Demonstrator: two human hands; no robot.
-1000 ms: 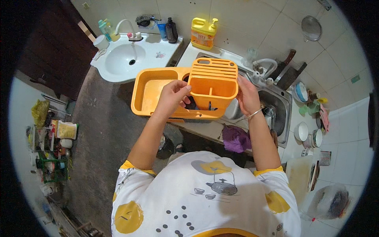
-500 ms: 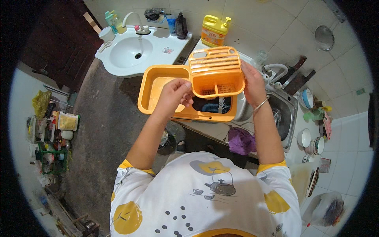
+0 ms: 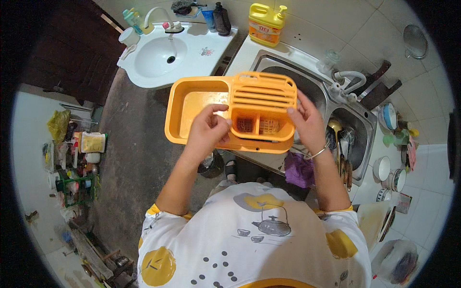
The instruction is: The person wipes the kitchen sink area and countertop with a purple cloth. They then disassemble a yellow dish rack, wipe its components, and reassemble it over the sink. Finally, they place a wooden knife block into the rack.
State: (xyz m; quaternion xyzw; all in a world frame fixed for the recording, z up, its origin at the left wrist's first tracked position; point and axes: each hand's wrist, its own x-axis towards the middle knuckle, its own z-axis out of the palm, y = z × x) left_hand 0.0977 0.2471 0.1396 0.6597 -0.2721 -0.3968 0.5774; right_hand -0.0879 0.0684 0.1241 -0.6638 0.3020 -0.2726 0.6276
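Note:
An orange plastic dish rack insert (image 3: 263, 96), with slats at the back and two mesh-bottomed compartments in front, lies nearly level over the right half of a long orange box (image 3: 174, 113). The box's left half is an open basin with wet-looking spots. My left hand (image 3: 210, 127) is curled at the insert's left edge, thumb and forefinger bent close to its rim. At the other side, my right hand (image 3: 309, 124) grips the insert's right edge, thumb on the rim and fingers on the outer side. What lies beneath the insert is mostly hidden.
Behind and to the right is a double steel sink (image 3: 300, 72) with ladles and other utensils (image 3: 340, 144) in its right bowl. A purple cloth (image 3: 298, 169) hangs at the counter edge. Further off are a white washbasin (image 3: 158, 60), a yellow jug (image 3: 266, 25) and bowls (image 3: 382, 168).
The insert has come down from a raised, tilted position and now sits lower and flatter in the box. Both hands moved down with it. The view has shifted, showing more of the sink.

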